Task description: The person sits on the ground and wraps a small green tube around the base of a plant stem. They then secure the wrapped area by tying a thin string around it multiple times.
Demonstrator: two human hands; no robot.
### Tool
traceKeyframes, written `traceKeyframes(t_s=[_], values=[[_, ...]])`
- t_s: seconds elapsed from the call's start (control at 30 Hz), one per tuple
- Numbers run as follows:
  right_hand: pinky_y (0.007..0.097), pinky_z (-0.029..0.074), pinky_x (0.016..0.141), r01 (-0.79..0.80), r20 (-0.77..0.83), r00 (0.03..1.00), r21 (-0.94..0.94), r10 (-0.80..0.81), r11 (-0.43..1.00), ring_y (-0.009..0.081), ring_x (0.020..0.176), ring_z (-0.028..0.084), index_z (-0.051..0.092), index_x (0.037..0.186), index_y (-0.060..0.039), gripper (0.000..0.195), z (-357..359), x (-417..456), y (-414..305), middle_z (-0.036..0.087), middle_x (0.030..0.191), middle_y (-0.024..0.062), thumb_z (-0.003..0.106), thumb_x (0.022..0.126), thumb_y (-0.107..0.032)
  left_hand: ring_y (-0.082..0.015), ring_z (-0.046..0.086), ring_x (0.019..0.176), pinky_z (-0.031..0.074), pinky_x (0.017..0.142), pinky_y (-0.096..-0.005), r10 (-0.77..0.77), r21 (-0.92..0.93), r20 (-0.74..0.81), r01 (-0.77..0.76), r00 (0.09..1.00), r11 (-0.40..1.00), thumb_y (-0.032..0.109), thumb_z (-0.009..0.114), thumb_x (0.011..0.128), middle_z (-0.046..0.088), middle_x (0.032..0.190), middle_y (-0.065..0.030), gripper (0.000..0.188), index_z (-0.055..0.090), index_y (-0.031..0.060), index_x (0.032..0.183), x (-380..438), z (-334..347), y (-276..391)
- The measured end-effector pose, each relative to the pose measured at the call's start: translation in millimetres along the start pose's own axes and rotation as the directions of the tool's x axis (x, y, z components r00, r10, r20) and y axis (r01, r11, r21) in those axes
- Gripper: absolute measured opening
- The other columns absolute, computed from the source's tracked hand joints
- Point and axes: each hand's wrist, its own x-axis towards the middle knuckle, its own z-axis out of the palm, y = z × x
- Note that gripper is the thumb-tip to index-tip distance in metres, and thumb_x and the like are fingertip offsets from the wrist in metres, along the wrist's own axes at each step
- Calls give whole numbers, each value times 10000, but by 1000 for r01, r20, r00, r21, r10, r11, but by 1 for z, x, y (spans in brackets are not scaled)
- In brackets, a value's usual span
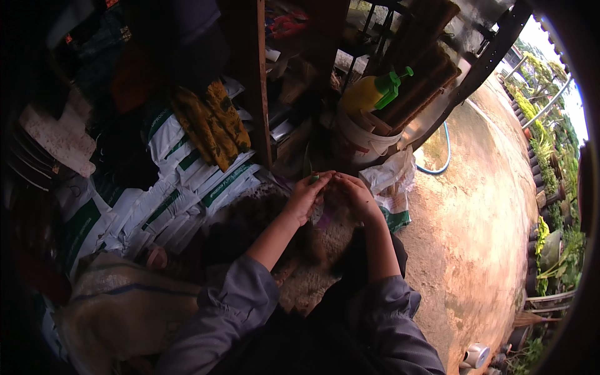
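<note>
My left hand (304, 199) is closed around the base of a small plant. One narrow green leaf (307, 163) rises above the thumb. My right hand (357, 194) meets it fingertip to fingertip, its fingers curled in a pinch. Whatever lies between the right fingertips is too small and dark to make out. Below and left of the hands lies a dark heap of loose soil-like material (262, 206), partly in shadow. A crumpled white and green plastic bag (393, 185) lies just right of my right hand.
White and green plastic sacks (187, 187) are piled at left, a yellow patterned cloth (211, 124) over them. Ahead, a white bucket (358, 145) holds a yellow-green pump sprayer (375, 91) beside brown fibrous rolls (424, 89). A woven sack (126, 300) stands lower left; a blue hose (447, 145) lies right.
</note>
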Motion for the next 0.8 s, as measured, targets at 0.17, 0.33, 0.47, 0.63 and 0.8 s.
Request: traceKeyframes(t_s=[0.17,0.33,0.47,0.63,0.8], values=[[188,410,545,-57,72,995,-106,65,993,53,672,507,572,982,-39,200,-16,-1,7,551,808,-22,491,913,-209,6,412,538,291,451,-158,29,63,-48,-26,998,998,195,627,862,568,754,61,175,637,67,980,2,-14,-6],[191,407,692,-29,125,990,-227,58,973,46,766,511,587,984,-49,188,-12,-4,4,558,828,-49,500,920,-203,-18,422,535,322,474,-174,143,217,-88,-121,986,969,174,614,868,513,699,62,130,627,94,969,1,-20,-3],[192,393,699,-43,134,988,-280,83,959,37,775,490,595,943,-42,182,-3,-8,-1,546,824,-52,503,919,-197,-11,440,600,349,540,-184,174,314,-83,-140,981,939,186,597,878,562,766,51,158,631,80,990,-7,-15,4],[232,465,550,-10,169,984,-305,64,952,99,645,581,571,999,-18,237,-11,-9,5,562,788,1,510,912,-229,-84,587,787,452,702,-243,144,519,104,-177,984,836,130,594,865,642,846,-16,149,626,-5,918,-11,-11,7],[263,500,547,-7,173,982,-350,72,937,149,606,630,570,1004,-7,246,-19,-12,7,575,740,26,518,908,-227,-89,572,831,435,748,-245,196,773,141,-232,970,590,184,597,873,635,841,-21,182,611,3,892,-11,-15,7]])
